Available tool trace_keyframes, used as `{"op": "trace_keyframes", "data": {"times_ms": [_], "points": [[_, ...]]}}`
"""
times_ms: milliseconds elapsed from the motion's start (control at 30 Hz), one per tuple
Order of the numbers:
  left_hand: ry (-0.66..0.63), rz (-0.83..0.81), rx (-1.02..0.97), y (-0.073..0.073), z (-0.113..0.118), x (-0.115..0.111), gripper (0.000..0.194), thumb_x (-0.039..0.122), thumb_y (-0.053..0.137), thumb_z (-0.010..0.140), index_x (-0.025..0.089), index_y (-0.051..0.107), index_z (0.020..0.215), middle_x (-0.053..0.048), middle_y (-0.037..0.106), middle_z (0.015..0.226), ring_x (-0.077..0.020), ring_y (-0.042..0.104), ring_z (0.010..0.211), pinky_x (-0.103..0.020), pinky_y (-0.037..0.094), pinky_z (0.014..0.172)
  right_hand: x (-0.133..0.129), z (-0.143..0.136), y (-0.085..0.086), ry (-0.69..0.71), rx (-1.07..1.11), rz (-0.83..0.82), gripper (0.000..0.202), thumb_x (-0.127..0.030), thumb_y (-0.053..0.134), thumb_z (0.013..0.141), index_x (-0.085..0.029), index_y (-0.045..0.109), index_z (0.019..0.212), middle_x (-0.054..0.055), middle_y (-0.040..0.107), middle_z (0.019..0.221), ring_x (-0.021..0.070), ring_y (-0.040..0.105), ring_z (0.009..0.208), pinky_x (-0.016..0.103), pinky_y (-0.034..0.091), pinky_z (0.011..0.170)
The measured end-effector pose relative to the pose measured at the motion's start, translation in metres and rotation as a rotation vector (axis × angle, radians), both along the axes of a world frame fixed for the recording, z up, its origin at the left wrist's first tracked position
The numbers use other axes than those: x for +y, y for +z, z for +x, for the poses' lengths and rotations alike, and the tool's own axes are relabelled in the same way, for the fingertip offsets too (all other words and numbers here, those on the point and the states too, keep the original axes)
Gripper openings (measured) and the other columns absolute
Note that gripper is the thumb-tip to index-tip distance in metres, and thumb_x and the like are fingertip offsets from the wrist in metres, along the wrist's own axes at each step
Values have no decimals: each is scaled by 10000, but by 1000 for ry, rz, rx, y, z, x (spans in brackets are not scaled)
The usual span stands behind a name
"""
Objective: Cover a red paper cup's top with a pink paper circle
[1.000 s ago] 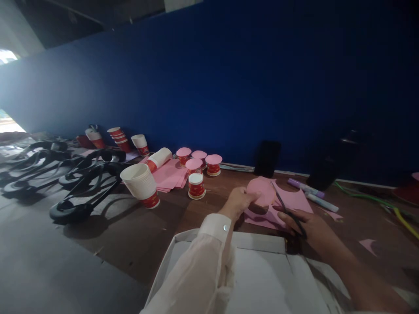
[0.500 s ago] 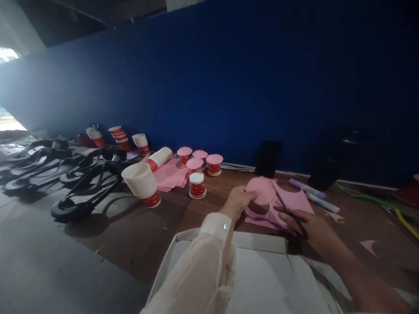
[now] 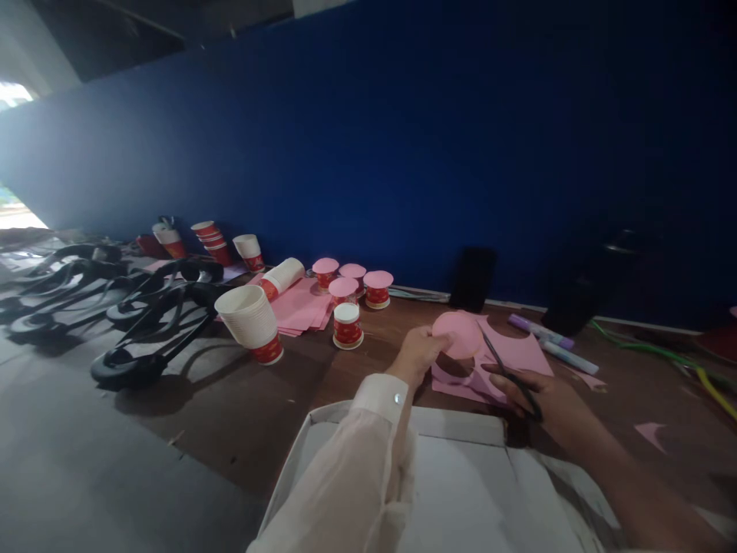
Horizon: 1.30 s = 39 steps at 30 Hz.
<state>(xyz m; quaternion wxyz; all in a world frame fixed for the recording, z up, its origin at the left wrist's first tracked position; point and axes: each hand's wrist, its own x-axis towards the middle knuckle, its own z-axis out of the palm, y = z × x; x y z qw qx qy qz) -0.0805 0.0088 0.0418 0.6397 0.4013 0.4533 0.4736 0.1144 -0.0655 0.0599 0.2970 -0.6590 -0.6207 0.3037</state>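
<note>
Remotely, I pinch the round pink paper disc (image 3: 457, 333) in my left hand (image 3: 415, 355), over the notched pink paper sheet (image 3: 521, 353); my right hand (image 3: 541, 395) clasps slim dark scissors (image 3: 509, 375). Turning the disc, I judge, smooths its edge.

Before us on the table (image 3: 311, 384), the disc (image 3: 461, 338) sits over the sheet (image 3: 523, 355), between our left hand (image 3: 415, 357) and the scissors (image 3: 500, 357) in our right hand (image 3: 541, 392). Right of the sheet we have two markers (image 3: 535, 329); nearest us, the box (image 3: 461, 476). Left of our hands stand five cups (image 3: 348, 332), then papers (image 3: 302, 307), a cup stack (image 3: 252, 315) in front, headsets (image 3: 130, 370) further left. Behind runs the wall (image 3: 368, 153).
</note>
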Motion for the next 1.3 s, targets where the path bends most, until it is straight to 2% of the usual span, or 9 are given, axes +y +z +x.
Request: {"op": "trace_keyframes", "data": {"times_ms": [167,267,600,800,967,1167,1300], "points": [[36,-17,-1,10,-1,-5,288,293,845,669,148,612,585,53,491,473,-78,423,459,-224,338,499,-2,-5,3,-28,30,-29,627,-659,641,681,-175,803,1046,1,575,487,210,563,538,330,442,580],[52,-32,4,13,-1,-6,291,264,830,679,152,586,566,62,470,463,-65,391,438,-220,309,479,-2,-6,5,-25,44,-39,631,-647,648,658,-168,802,1039,2,573,490,203,545,525,330,440,572],[44,-69,-72,16,-1,-7,273,244,838,666,149,594,591,55,502,478,-63,411,442,-212,328,484,0,-4,1,-11,18,-26,594,-628,636,672,-170,804,1010,9,576,483,209,542,515,330,424,555],[52,-50,-115,14,-1,-7,279,278,863,630,141,620,633,52,523,501,-62,410,449,-215,335,487,-1,-7,6,-9,-13,-24,599,-647,628,666,-181,804,998,8,582,484,212,559,529,335,456,587],[37,-31,-126,9,-1,-4,354,369,896,586,137,640,664,33,561,550,-84,479,509,-221,364,520,-3,-12,7,-52,56,-56,585,-660,661,610,-198,803,939,23,615,516,214,573,570,329,476,607],[-23,43,4,-8,1,3,409,451,891,577,146,630,653,27,546,549,-100,483,532,-238,379,536,-1,-8,-4,-94,148,-111,524,-566,734,616,-192,790,979,7,608,536,196,578,544,300,459,528],[-57,24,18,-12,2,2,420,457,900,566,141,645,674,9,576,569,-118,524,546,-243,404,535,-1,-4,-9,-100,147,-87,450,-557,716,665,-191,769,922,0,604,541,190,583,548,297,469,534]]}}
